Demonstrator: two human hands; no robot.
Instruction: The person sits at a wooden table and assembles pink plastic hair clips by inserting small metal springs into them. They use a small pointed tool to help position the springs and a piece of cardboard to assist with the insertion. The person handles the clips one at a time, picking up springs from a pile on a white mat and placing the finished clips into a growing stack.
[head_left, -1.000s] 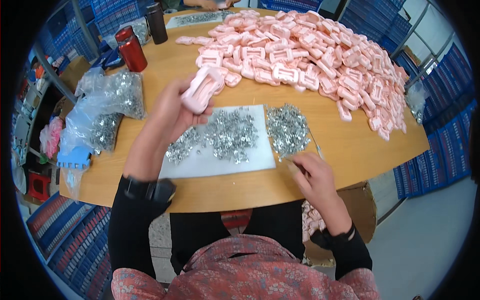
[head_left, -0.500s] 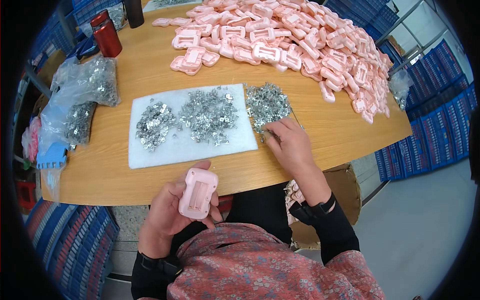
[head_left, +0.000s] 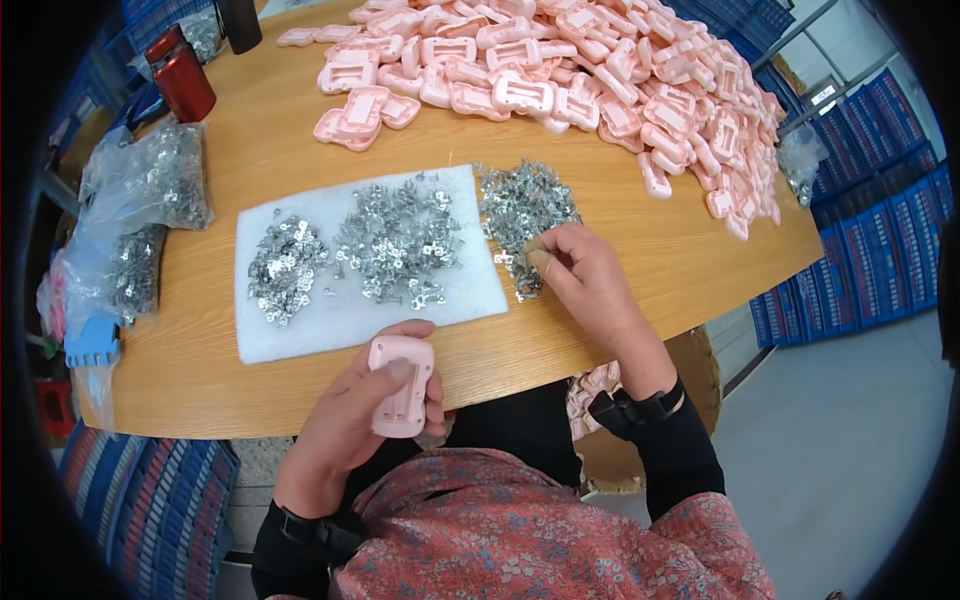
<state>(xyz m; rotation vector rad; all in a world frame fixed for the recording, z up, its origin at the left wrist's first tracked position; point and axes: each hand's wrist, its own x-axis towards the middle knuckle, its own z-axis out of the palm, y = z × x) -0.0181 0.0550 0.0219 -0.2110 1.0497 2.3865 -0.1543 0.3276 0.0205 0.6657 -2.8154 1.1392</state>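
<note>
- Pink shell is held at the bench's near edge, recessed side up; grasped by the left hand, thumb pressed across the recess.
- Right hand is placed at the near end of the loose metal pile; thumb and forefinger are brought together, whether a part is pinched cannot be told.
- White sheet is laid left of that pile, toward the near edge; two metal heaps are spread on it.
- Pink shells are heaped from far edge to right edge.
- Bagged metal parts are set along the left edge.
</note>
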